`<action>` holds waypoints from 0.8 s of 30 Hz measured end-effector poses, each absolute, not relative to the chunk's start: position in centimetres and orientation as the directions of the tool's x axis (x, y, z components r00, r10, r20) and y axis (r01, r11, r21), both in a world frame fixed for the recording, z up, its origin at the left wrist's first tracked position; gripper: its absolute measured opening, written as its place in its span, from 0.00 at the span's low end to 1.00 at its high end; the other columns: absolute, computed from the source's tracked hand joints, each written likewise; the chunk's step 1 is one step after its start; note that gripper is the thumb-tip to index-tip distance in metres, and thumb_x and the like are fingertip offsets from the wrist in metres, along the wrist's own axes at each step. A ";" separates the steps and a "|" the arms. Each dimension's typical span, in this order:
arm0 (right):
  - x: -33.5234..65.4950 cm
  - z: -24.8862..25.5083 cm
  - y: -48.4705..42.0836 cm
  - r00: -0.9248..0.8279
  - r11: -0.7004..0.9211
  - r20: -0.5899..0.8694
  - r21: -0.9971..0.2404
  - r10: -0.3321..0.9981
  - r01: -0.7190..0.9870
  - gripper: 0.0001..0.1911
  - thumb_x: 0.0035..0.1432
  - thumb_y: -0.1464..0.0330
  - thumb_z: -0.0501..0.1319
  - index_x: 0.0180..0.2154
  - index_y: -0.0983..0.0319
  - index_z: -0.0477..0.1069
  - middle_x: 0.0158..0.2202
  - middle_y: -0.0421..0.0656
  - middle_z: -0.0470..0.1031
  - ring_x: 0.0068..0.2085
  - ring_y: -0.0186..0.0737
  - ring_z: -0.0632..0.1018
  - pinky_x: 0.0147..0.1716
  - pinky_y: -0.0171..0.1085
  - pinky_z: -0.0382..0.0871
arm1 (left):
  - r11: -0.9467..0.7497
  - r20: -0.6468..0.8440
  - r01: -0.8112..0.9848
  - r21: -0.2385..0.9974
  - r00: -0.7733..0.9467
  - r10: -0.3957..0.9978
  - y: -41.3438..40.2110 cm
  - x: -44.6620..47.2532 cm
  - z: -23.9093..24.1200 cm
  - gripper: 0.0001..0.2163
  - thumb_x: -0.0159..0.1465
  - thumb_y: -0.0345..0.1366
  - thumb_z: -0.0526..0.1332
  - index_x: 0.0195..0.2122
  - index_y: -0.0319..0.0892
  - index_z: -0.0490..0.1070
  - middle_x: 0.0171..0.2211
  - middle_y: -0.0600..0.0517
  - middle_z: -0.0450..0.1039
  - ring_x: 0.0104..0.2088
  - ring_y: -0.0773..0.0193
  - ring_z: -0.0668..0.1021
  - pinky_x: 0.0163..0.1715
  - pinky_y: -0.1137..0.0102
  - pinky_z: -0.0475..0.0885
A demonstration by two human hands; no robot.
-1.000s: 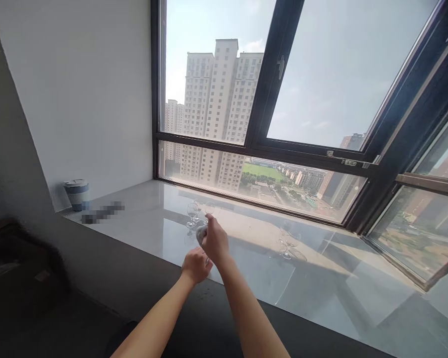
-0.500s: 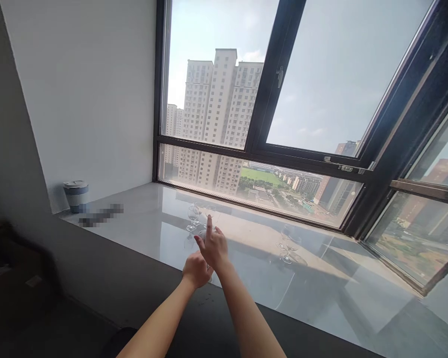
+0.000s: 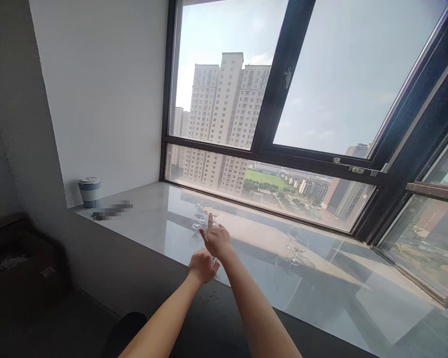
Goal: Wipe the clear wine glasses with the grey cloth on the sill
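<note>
My left hand (image 3: 202, 266) is closed above the front edge of the windowsill. Beside its thumb a small shiny edge shows, but most of what it grips is hidden. Just above it and partly overlapping is my right hand (image 3: 217, 240), its index finger stretched forward and its thumb held apart. Beyond the fingertips, clear stemmed glasses stand close together; the left one (image 3: 197, 217) shows best, and another (image 3: 216, 208) is partly covered by my right hand. Farther right on the sill are more clear stemmed glasses (image 3: 294, 247), hard to separate by eye.
A glossy pale windowsill (image 3: 254, 268) runs below a dark-framed window (image 3: 263, 149). At its left end stands a lidded cup (image 3: 90, 192) with a blue band, beside a pixelated dark item (image 3: 112, 210). A white wall (image 3: 108, 99) closes off the left side.
The view has shifted, so the sill and cup appear farther right. My hands stay close together; the left hand sits slightly farther right and the right hand's index finger remains stretched.
</note>
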State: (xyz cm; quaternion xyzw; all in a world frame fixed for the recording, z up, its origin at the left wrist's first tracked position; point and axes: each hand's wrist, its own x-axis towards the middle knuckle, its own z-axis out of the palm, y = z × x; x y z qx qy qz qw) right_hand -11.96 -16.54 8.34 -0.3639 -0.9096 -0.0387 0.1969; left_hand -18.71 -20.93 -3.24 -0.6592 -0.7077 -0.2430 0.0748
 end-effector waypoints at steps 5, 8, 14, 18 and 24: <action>-12.3 7.7 -16.8 -0.628 0.703 0.404 -0.052 0.665 0.710 0.36 0.69 0.53 0.38 0.67 0.73 0.45 0.35 0.55 0.79 0.40 0.50 0.78 0.42 0.43 0.66 | 0.001 0.437 0.970 0.244 -0.111 0.893 -20.7 -18.8 -3.5 0.13 0.63 0.38 0.53 0.38 0.41 0.75 0.37 0.42 0.76 0.40 0.51 0.76 0.40 0.60 0.68; -12.3 7.5 -16.7 -0.621 0.690 0.390 -0.053 0.680 0.722 0.36 0.69 0.53 0.37 0.67 0.72 0.46 0.34 0.54 0.78 0.36 0.48 0.79 0.37 0.41 0.66 | -0.012 0.449 0.972 0.235 -0.098 0.888 -20.7 -18.8 -3.6 0.12 0.62 0.37 0.53 0.37 0.42 0.75 0.37 0.43 0.76 0.40 0.51 0.76 0.39 0.60 0.68; -11.8 6.9 -16.5 -0.652 0.739 0.437 -0.047 0.620 0.672 0.33 0.70 0.56 0.39 0.67 0.71 0.44 0.30 0.48 0.78 0.35 0.43 0.79 0.50 0.43 0.63 | -0.036 0.439 0.971 0.234 -0.073 0.895 -21.0 -18.7 -3.2 0.14 0.62 0.40 0.54 0.44 0.42 0.74 0.41 0.42 0.76 0.43 0.50 0.75 0.42 0.59 0.67; -11.6 6.6 -16.7 -0.660 0.755 0.469 -0.022 0.587 0.655 0.32 0.71 0.58 0.40 0.67 0.72 0.44 0.28 0.46 0.78 0.35 0.41 0.79 0.57 0.43 0.56 | -0.054 0.414 0.971 0.233 -0.049 0.909 -21.1 -18.6 -2.8 0.18 0.61 0.41 0.55 0.50 0.42 0.71 0.45 0.41 0.75 0.47 0.47 0.74 0.44 0.58 0.66; -11.9 6.9 -15.9 -0.613 0.696 0.438 -0.043 0.657 0.717 0.31 0.70 0.55 0.40 0.65 0.68 0.52 0.30 0.50 0.78 0.31 0.45 0.79 0.34 0.38 0.67 | -0.064 0.362 0.972 0.225 -0.022 0.932 -21.1 -18.7 -2.3 0.20 0.63 0.45 0.53 0.53 0.44 0.70 0.49 0.43 0.73 0.50 0.49 0.72 0.50 0.57 0.64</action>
